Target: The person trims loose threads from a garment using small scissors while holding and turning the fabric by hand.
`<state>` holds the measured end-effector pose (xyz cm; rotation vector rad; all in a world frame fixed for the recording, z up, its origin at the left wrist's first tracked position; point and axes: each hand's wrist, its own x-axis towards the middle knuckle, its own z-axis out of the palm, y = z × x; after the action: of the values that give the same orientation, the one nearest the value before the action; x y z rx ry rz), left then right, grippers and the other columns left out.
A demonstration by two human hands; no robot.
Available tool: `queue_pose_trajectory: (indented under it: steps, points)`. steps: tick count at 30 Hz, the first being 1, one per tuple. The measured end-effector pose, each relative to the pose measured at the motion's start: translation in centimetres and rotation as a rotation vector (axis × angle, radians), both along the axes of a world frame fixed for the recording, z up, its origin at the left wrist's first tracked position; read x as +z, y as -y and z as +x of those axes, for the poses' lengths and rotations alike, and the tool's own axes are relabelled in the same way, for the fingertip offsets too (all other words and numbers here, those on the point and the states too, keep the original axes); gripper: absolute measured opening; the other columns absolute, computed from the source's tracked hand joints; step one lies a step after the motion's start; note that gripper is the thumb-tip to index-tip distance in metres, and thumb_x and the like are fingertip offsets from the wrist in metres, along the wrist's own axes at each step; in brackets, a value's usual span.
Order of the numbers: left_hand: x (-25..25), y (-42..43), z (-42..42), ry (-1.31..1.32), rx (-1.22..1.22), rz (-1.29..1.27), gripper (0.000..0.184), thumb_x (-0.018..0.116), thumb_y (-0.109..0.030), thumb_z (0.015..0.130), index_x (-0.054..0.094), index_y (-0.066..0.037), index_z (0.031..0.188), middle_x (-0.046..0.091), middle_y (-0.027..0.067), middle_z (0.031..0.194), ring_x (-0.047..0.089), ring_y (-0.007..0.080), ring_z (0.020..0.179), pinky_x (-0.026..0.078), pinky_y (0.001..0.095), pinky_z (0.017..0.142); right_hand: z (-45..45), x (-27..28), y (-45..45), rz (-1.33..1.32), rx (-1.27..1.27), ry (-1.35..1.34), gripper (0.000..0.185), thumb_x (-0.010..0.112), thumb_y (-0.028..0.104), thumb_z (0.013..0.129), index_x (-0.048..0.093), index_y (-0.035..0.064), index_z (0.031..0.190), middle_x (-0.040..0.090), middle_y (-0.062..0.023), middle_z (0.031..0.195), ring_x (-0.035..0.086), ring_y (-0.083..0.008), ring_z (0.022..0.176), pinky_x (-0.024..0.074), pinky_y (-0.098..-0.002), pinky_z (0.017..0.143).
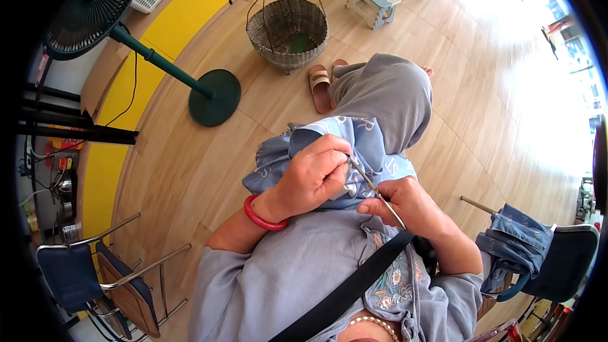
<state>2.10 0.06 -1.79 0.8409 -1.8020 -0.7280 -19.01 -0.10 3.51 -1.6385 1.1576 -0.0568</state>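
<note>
Fingers pinched together, my left hand holds the upper end of a thin metal rod, which looks like an umbrella rib. A red bangle is on that wrist. My right hand is closed around the same rod lower down, thumb pressed along it. The rod slants down toward my chest, and its fixings are too small to make out. Under both hands, blue fabric with white lettering, like an umbrella canopy, lies bunched on my lap.
A green standing fan and a woven basket stand ahead to the left. Beyond my knee is a small step stool. Chairs flank me; the right chair bears a folded blue umbrella. A black strap crosses my chest.
</note>
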Motion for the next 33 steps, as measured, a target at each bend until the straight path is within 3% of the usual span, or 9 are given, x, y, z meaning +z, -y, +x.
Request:
queue_pose_trajectory:
  steps: [8, 10, 11, 12, 15, 19, 23, 25, 33]
  points:
    - [0.1, 0.3, 0.8, -0.204, -0.056, 0.268, 0.005, 0.051, 0.001, 0.082, 0.055, 0.003, 0.079, 0.059, 0.0102, 0.095, 0.053, 0.0141, 0.077, 0.044, 0.0253, 0.069, -1.3, -0.7, 0.6, 0.35, -0.152, 0.31, 0.05, 0.07, 0.049, 0.079, 0.06, 0.0014, 0.069, 0.052, 0.0006, 0.054, 0.048, -0.0071, 0.048, 0.0344, -0.0247, 0.042]
    - [-0.1, 0.4, 1.0, -0.219, -0.092, 0.313, 0.007, 0.052, -0.001, 0.082, 0.055, 0.004, 0.078, 0.059, 0.0092, 0.095, 0.054, 0.014, 0.081, 0.043, 0.0257, 0.073, -1.6, -0.4, 1.0, 0.297, -0.215, 0.399, 0.043, 0.075, 0.042, 0.077, 0.06, 0.002, 0.07, 0.053, 0.0009, 0.058, 0.05, -0.0059, 0.054, 0.036, -0.0221, 0.046]
    - [-0.1, 0.3, 1.0, -0.219, -0.093, 0.314, 0.007, 0.052, -0.001, 0.082, 0.055, 0.004, 0.078, 0.059, 0.0092, 0.095, 0.054, 0.014, 0.081, 0.043, 0.0257, 0.073, -1.6, -0.7, 1.4, 0.22, -0.194, 0.387, 0.032, 0.077, 0.025, 0.076, 0.055, 0.0041, 0.068, 0.058, -0.0003, 0.064, 0.05, -0.005, 0.059, 0.0383, -0.021, 0.051]
    - [0.0, 0.3, 1.0, -0.226, -0.104, 0.339, 0.007, 0.053, -0.001, 0.082, 0.055, 0.004, 0.078, 0.059, 0.0095, 0.097, 0.054, 0.0148, 0.084, 0.043, 0.0264, 0.076, -1.4, -0.8, 1.7, 0.22, -0.197, 0.387, 0.032, 0.077, 0.025, 0.076, 0.055, 0.0041, 0.068, 0.058, -0.0003, 0.064, 0.05, -0.005, 0.059, 0.0383, -0.021, 0.051]
    - [0.1, 0.3, 0.7, -0.233, -0.139, 0.364, 0.007, 0.055, -0.002, 0.082, 0.057, 0.004, 0.08, 0.057, 0.0114, 0.104, 0.054, 0.0175, 0.092, 0.043, 0.0283, 0.081, 0.2, -0.9, 3.3, -0.204, -0.199, 0.584, 0.022, 0.069, 0.002, 0.072, 0.047, 0.0057, 0.073, 0.066, -0.0026, 0.085, 0.048, -0.0061, 0.064, 0.0428, -0.0238, 0.057]
    - [0.7, -0.1, 0.7, -0.224, -0.123, 0.419, 0.009, 0.054, -0.003, 0.081, 0.059, 0.005, 0.081, 0.051, 0.0204, 0.119, 0.049, 0.0259, 0.111, 0.037, 0.0355, 0.094, 1.9, -1.2, 5.3, -0.159, -0.069, 0.682, 0.015, 0.059, -0.002, 0.069, 0.048, 0.0043, 0.076, 0.065, -0.0048, 0.085, 0.045, -0.0089, 0.061, 0.0413, -0.0234, 0.056]
    - [0.7, -0.4, 1.1, -0.251, -0.115, 0.412, 0.009, 0.056, -0.003, 0.081, 0.06, 0.005, 0.082, 0.047, 0.0206, 0.123, 0.048, 0.0274, 0.112, 0.035, 0.0363, 0.096, 2.8, -0.9, 6.7, -0.166, 0.114, 0.406, 0.015, 0.06, 0.001, 0.066, 0.05, 0.0034, 0.076, 0.054, -0.0027, 0.069, 0.044, -0.009, 0.06, 0.0381, -0.0252, 0.053]
    - [0.4, -0.3, 1.3, -0.191, -0.11, 0.358, 0.009, 0.06, -0.003, 0.08, 0.063, 0.003, 0.086, 0.046, 0.0214, 0.123, 0.048, 0.0284, 0.114, 0.039, 0.0339, 0.092, 3.1, -1.3, 7.0, -0.125, 0.155, 0.452, 0.017, 0.061, -0.001, 0.065, 0.049, 0.0045, 0.075, 0.059, -0.0023, 0.074, 0.046, -0.008, 0.064, 0.0407, -0.0241, 0.056]
    - [1.3, -0.5, 1.4, -0.177, -0.033, 0.396, 0.005, 0.06, 0.0, 0.078, 0.062, 0.003, 0.082, 0.048, 0.018, 0.12, 0.055, 0.0151, 0.081, 0.044, 0.0283, 0.074, 3.0, -1.3, 7.4, -0.055, 0.163, 0.535, 0.015, 0.065, 0.002, 0.069, 0.054, 0.0036, 0.079, 0.052, 0.0018, 0.07, 0.046, -0.0055, 0.064, 0.0381, -0.0229, 0.055]
